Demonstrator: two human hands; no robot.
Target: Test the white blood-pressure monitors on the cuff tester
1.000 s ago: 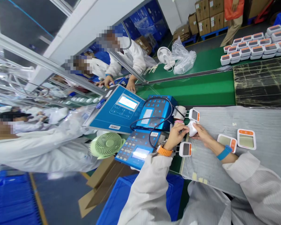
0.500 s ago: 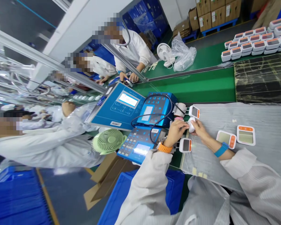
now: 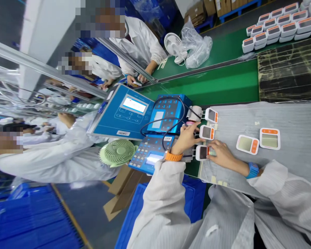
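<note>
My left hand (image 3: 186,138), with an orange band at its wrist, reaches in from the left. Its thumb and fingers are spread around the left end of the middle white-and-orange display device (image 3: 206,132). With a blue wristband above it, my right hand (image 3: 220,153) pinches the right end of the lower display device (image 3: 202,152), thumb below and fingers above. A third such display device (image 3: 211,115) sits above these, joined to a white fixture (image 3: 195,113) by thin prongs. Two more devices, one sideways (image 3: 247,144) and one upright (image 3: 270,139), lie to the right.
Blue test boxes (image 3: 168,112) with black cables stand left of my hands, beside a green fan (image 3: 119,152). Across the green conveyor (image 3: 223,86) are a white fan (image 3: 174,45), a plastic bag (image 3: 197,48) and stacked devices (image 3: 281,29). Co-workers in white coats (image 3: 142,41) sit beyond.
The middle device, held in both hands before, now lies face up between the other two. My right hand has moved down to the lower device. My left hand's fingers have spread.
</note>
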